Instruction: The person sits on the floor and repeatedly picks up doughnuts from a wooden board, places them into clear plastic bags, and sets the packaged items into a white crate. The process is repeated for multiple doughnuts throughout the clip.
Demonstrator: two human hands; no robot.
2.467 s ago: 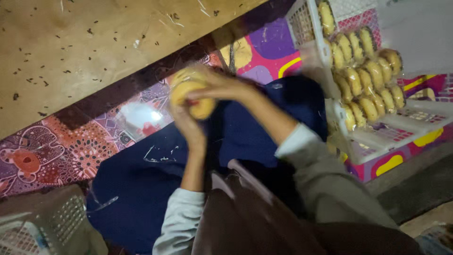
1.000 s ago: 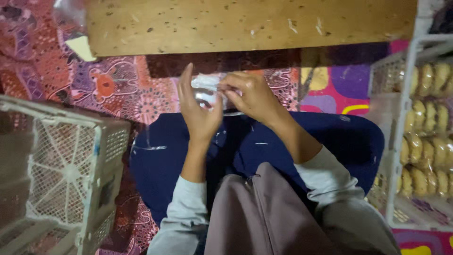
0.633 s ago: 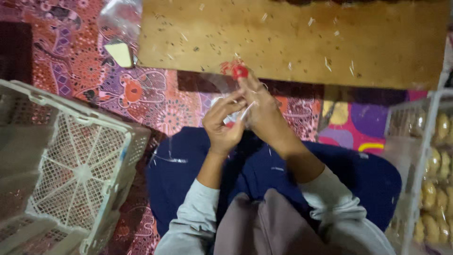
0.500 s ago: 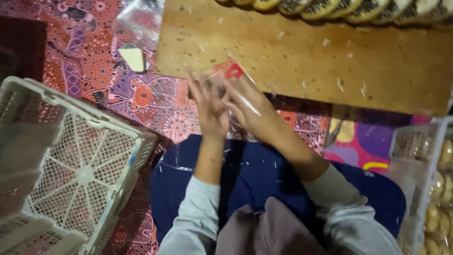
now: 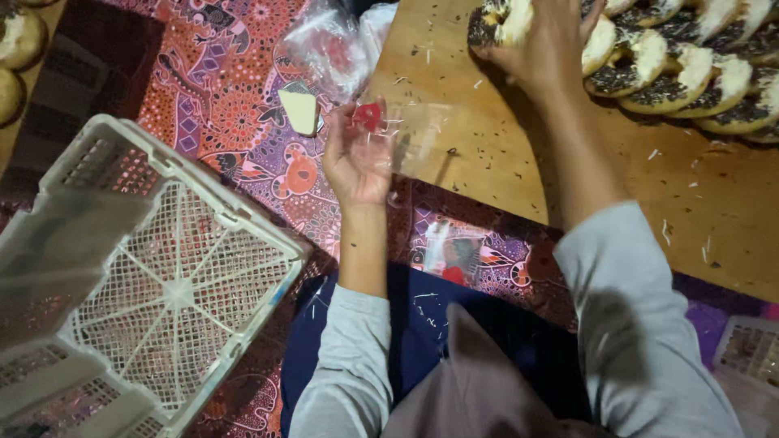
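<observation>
Patterned cloth and a crumb-strewn wooden board (image 5: pixel 568 203) lie under both hands.

Left hand (image 5: pixel 357 162) is raised palm-up over the board's near edge, its fingers pinching a clear plastic bag (image 5: pixel 406 134) with a red mark, which hangs open to its right. Right hand (image 5: pixel 540 40) reaches well beyond it, fingers closed around a sprinkle-topped doughnut (image 5: pixel 499 20) at the end of a row of doughnuts (image 5: pixel 690 69). White plastic crate (image 5: pixel 154 276) sits to the left.

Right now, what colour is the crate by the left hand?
White: an openwork plastic crate, lying tilted beside the left hand, which holds a clear bag. Head view shows it.
</observation>
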